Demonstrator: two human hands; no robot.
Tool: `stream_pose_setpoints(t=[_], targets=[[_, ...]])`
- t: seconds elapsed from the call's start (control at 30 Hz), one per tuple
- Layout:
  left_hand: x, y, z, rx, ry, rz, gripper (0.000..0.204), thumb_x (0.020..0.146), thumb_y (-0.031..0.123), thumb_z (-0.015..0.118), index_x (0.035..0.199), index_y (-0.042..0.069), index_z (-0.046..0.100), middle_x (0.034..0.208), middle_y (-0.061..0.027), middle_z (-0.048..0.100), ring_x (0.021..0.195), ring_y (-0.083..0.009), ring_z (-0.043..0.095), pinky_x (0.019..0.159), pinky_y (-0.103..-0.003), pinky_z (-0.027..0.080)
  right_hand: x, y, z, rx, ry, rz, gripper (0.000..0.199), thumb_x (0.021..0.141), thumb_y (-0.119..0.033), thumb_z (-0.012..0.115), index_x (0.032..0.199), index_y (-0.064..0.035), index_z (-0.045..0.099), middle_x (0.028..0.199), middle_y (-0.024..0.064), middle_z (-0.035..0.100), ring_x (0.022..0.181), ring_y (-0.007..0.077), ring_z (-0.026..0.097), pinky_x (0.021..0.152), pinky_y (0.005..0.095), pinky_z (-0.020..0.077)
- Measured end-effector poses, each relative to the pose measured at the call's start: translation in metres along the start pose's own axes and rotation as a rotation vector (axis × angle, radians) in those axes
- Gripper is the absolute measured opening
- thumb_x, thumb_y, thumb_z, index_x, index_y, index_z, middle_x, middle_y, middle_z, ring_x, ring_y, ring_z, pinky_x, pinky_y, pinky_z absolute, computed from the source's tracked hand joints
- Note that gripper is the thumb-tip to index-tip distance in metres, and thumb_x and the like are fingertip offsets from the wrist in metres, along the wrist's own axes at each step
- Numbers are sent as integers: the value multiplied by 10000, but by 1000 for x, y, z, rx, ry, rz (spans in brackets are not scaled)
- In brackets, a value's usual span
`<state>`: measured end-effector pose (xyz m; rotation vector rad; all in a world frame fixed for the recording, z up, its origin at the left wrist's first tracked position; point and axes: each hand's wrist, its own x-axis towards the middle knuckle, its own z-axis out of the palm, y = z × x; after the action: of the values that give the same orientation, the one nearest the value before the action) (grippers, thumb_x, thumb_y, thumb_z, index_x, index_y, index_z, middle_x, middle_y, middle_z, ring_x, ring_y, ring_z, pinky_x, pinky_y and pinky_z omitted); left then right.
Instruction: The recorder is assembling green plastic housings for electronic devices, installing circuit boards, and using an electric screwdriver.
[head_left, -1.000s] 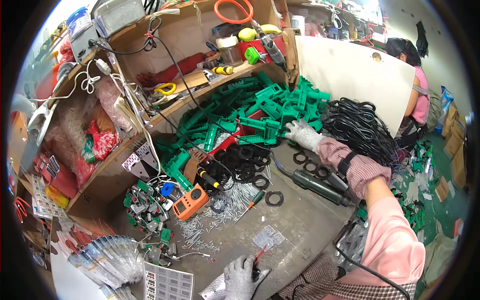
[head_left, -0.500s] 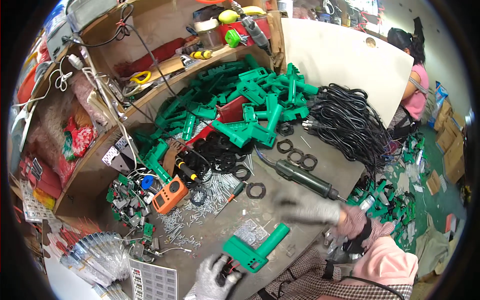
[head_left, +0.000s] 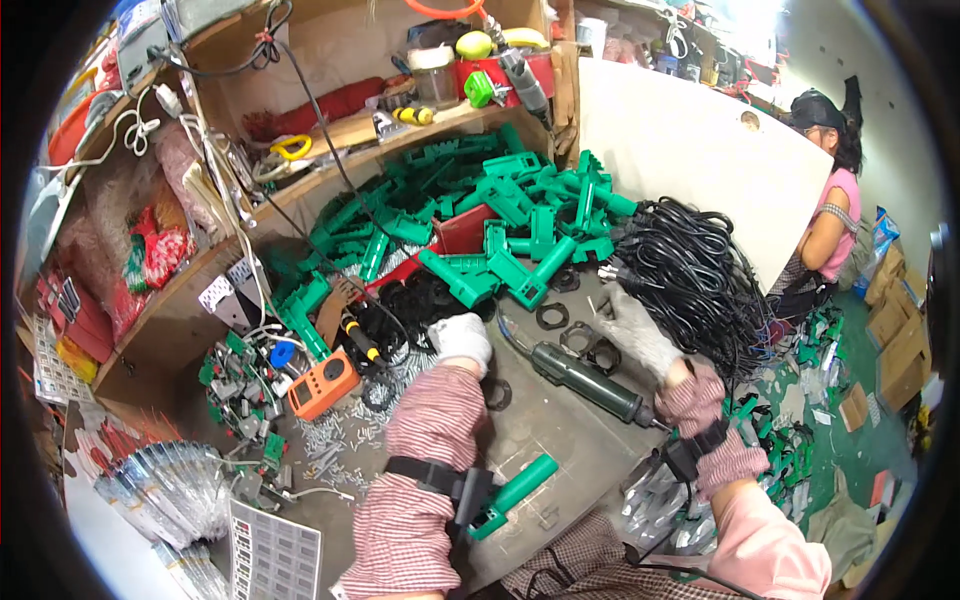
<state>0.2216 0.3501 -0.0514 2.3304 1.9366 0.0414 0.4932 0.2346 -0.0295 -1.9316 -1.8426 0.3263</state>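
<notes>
My left hand (head_left: 462, 340), in a pale glove, reaches over black rings (head_left: 405, 305) and loose screws (head_left: 405, 362). Its fingers look curled; whatever they grip is hidden. Between the black cable bundle (head_left: 690, 270) and several black ring nuts (head_left: 577, 337) is my gloved right hand (head_left: 640, 330), its fingers stretched down toward the table beside the metal plug ends (head_left: 607, 272). No held thing shows in it. A green L-shaped plastic housing (head_left: 525, 485) lies near the front edge, partly covered by my left forearm. A dark green electric screwdriver (head_left: 585, 380) rests between my arms.
Green housings (head_left: 540, 230) are heaped at the back below a wooden shelf (head_left: 350, 150). An orange meter (head_left: 323, 385) and circuit boards (head_left: 240, 395) lie at the left. Another person (head_left: 830, 190) sits beyond the white board (head_left: 690, 140).
My left hand has left the green housing, with the black part on red wires now out of sight, and reached forward to the rings. My right hand has moved up beside the cables.
</notes>
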Motion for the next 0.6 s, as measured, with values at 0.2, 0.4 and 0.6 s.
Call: stream_pose_setpoints(t=[0.2, 0.4, 0.6], targets=[[-2, -2, 2, 119, 146, 127, 322, 767, 397, 743, 895, 112, 816, 892, -162, 770, 860, -342, 757, 756, -484, 576, -82, -92, -32, 828, -260, -83, 397, 986, -186, 648, 1341, -29, 566, 957, 42, 680, 792, 89, 667, 675, 262, 534], [-44, -35, -53, -339, 260, 64, 305, 834, 270, 733, 1003, 27, 659, 956, -247, 727, 929, -438, 708, 839, -509, 568, -133, -90, 39, 242, -233, -569, 162, 926, -151, 695, 1038, -34, 709, 1042, 169, 629, 977, 368, 643, 854, 444, 530], [-154, -55, -56, -1100, -345, 292, 138, 932, 80, 653, 1031, 46, 563, 993, -17, 612, 955, -67, 528, 835, -270, 487, -152, -118, 35, 423, -359, -738, 169, 890, -153, 670, 1034, -71, 708, 1051, 96, 631, 979, 303, 638, 859, 413, 528]])
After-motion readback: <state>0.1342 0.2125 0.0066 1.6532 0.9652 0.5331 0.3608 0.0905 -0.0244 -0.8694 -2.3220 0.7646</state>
